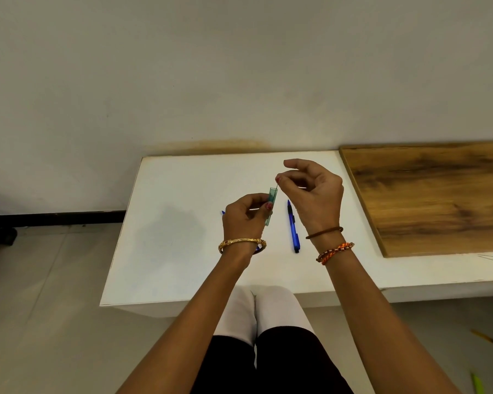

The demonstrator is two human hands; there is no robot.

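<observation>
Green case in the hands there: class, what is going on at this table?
A person sits at a white table. The left hand holds a small green case upright, and the right hand pinches a thin dark stick, probably a pencil lead, at the case's open top. A blue mechanical pencil lies on the table between the wrists, untouched.

White table (182,251), blue pen (293,227) lying on it, wooden board (433,194) at right

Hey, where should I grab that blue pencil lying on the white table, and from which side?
Probably the middle of the barrel of the blue pencil, from straight above, pinched across its width. It lies flat on the white table, tip pointing away, so its long sides are exposed.
</observation>
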